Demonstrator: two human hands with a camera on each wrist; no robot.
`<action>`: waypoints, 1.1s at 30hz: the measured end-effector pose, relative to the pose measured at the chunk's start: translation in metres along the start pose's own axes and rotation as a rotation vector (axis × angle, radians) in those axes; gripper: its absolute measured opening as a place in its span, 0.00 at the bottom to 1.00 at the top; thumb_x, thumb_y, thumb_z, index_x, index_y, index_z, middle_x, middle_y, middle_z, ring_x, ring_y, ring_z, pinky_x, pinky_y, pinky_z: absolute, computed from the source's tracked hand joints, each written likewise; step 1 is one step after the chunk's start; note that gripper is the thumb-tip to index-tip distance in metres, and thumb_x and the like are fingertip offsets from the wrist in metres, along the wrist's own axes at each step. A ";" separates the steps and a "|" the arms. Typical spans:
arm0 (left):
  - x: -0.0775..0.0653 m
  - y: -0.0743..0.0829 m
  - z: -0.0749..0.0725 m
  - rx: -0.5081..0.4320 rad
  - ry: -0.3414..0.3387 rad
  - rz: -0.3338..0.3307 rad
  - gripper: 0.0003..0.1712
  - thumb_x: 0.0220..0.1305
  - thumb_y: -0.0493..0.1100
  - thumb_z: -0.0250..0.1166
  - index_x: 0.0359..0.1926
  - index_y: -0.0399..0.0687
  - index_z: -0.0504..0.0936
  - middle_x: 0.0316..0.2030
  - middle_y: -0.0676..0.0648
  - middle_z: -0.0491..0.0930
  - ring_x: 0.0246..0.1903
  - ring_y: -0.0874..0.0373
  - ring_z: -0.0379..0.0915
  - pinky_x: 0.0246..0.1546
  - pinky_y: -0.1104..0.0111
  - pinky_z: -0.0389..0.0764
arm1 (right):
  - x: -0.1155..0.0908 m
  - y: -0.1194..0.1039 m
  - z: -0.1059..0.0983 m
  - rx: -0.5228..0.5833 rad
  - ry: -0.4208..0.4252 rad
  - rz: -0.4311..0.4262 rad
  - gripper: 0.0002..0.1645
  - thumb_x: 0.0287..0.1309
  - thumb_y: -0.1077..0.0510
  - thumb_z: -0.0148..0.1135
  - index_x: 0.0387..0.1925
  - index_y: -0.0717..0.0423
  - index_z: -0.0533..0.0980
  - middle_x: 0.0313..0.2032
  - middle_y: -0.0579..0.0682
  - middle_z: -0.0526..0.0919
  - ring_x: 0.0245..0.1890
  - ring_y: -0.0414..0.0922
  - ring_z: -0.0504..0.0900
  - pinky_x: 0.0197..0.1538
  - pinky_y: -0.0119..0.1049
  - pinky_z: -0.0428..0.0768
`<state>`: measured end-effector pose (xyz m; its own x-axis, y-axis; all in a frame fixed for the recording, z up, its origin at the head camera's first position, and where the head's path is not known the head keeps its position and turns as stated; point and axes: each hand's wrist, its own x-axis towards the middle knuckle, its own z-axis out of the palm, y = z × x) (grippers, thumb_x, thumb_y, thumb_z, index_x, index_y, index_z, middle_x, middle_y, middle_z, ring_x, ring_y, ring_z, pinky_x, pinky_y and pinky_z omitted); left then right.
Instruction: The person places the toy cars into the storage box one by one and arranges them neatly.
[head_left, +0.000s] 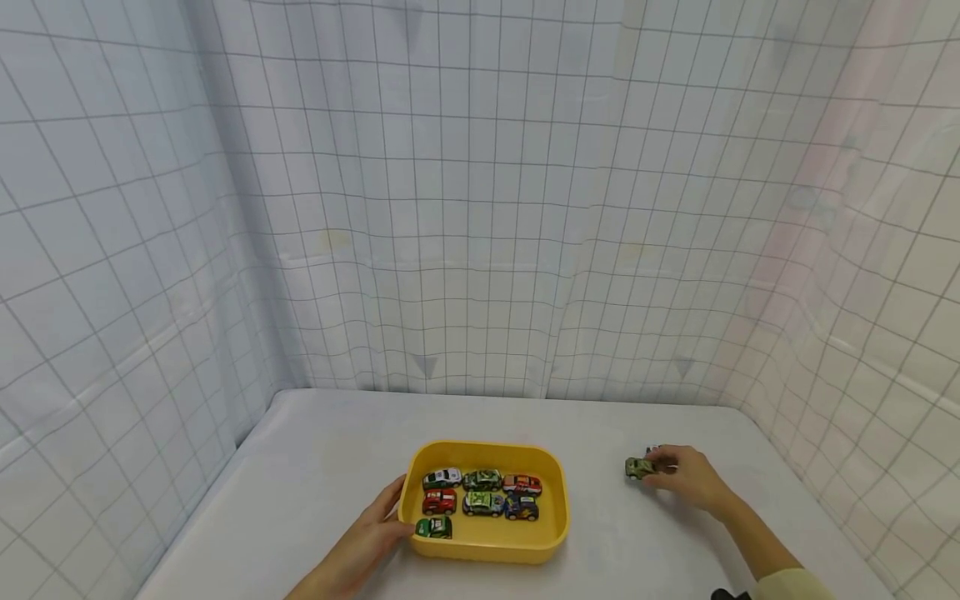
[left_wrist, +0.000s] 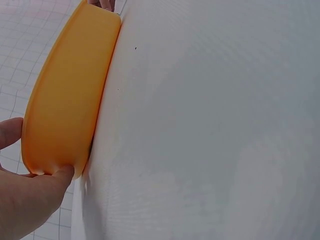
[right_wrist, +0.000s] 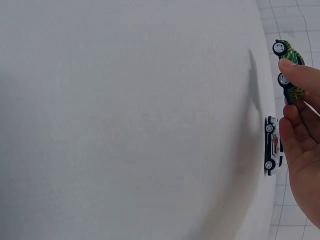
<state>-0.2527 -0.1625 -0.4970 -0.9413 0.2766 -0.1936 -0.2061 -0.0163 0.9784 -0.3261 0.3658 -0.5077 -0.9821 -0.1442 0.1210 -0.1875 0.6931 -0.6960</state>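
Observation:
My left hand (head_left: 363,537) grips the left end of a yellow tray (head_left: 480,553), thumb and fingers around its wall, also seen in the left wrist view. Between the thumb and fingers of my right hand (head_left: 693,479) is a green patterned toy car (right_wrist: 295,82), held above the white table surface. A white toy car (right_wrist: 272,145) stands below that hand in the right wrist view. It is mostly hidden by the hand in the head view. Inside the tray are several toy cars, among them a red car (head_left: 439,501), a green car (head_left: 433,527) and an orange-red car (head_left: 522,484).
White cloth with a dark grid (head_left: 487,208) hangs behind the table and along both sides. The white tabletop (head_left: 600,558) lies between the tray and my right hand. Bare yellow floor shows at the tray's front right.

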 end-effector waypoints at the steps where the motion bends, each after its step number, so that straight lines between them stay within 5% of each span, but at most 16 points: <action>1: 0.000 0.000 0.000 0.001 0.001 0.000 0.51 0.65 0.29 0.59 0.82 0.36 0.41 0.79 0.28 0.31 0.76 0.27 0.34 0.73 0.40 0.50 | 0.001 -0.002 0.001 0.001 -0.005 -0.009 0.24 0.54 0.53 0.79 0.49 0.61 0.84 0.51 0.55 0.85 0.50 0.51 0.83 0.56 0.45 0.83; 21: 0.000 0.000 -0.001 -0.002 -0.008 0.011 0.50 0.65 0.28 0.58 0.82 0.36 0.40 0.79 0.28 0.30 0.75 0.26 0.33 0.73 0.40 0.51 | 0.007 -0.043 0.014 0.021 -0.055 -0.107 0.22 0.55 0.52 0.78 0.48 0.58 0.84 0.44 0.46 0.86 0.49 0.51 0.85 0.56 0.51 0.83; 25: 0.001 -0.001 -0.002 -0.008 -0.014 0.006 0.51 0.65 0.28 0.57 0.82 0.36 0.40 0.79 0.28 0.30 0.75 0.26 0.33 0.73 0.40 0.51 | 0.007 -0.049 0.018 0.025 -0.050 -0.097 0.21 0.53 0.51 0.79 0.46 0.55 0.84 0.43 0.43 0.87 0.49 0.49 0.86 0.70 0.64 0.57; 28: 0.002 -0.001 -0.002 -0.012 -0.014 0.000 0.51 0.65 0.28 0.58 0.82 0.36 0.40 0.79 0.28 0.30 0.75 0.26 0.33 0.72 0.40 0.51 | 0.008 -0.054 0.022 0.028 -0.044 -0.118 0.21 0.52 0.51 0.80 0.46 0.53 0.84 0.41 0.42 0.87 0.49 0.48 0.87 0.67 0.70 0.44; 31: 0.002 -0.001 -0.002 -0.009 -0.011 -0.001 0.51 0.65 0.28 0.58 0.82 0.36 0.40 0.79 0.27 0.31 0.75 0.26 0.33 0.72 0.40 0.51 | 0.009 -0.057 0.025 0.035 -0.047 -0.158 0.20 0.53 0.51 0.80 0.45 0.53 0.84 0.41 0.42 0.87 0.47 0.47 0.86 0.71 0.55 0.64; 33: 0.002 -0.001 -0.001 -0.008 -0.013 0.001 0.51 0.65 0.28 0.58 0.82 0.36 0.40 0.79 0.27 0.31 0.75 0.26 0.33 0.73 0.40 0.51 | 0.010 -0.059 0.026 0.037 -0.053 -0.183 0.19 0.54 0.52 0.79 0.45 0.54 0.84 0.41 0.42 0.86 0.46 0.46 0.86 0.60 0.50 0.81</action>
<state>-0.2547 -0.1632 -0.4984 -0.9378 0.2893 -0.1920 -0.2076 -0.0241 0.9779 -0.3239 0.3047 -0.4839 -0.9292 -0.3030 0.2114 -0.3613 0.6255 -0.6915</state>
